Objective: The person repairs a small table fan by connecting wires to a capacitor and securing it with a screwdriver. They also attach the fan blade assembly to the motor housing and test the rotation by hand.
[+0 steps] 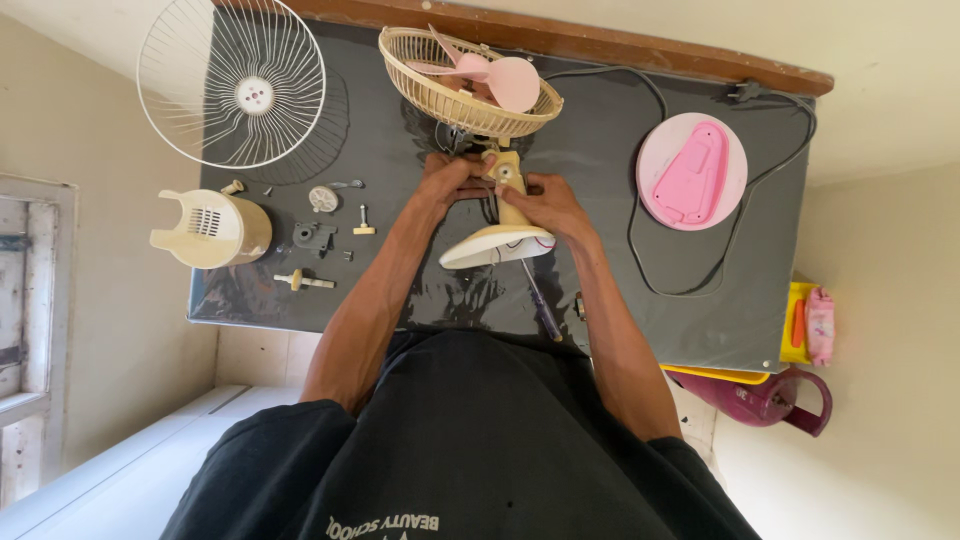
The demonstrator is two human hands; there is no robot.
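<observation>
while hands (500, 190) grip fan (497, 215) (screwdriver (540, 305) near).

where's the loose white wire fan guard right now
In the head view the white wire guard lies at the table's far left corner, beyond the cream motor cover, left of the cream rear guard.

The dark grey desk (640, 300) has a smooth, shiny top with a brown wooden edge (600, 45) at 12 o'clock. The cream plastic fan body (500, 235) at the middle looks smooth and a bit glossy. The white wire fan guard (232, 82) at 10 o'clock is thin metal. The pink round plastic base (692, 172) at 2 o'clock looks matt.
</observation>
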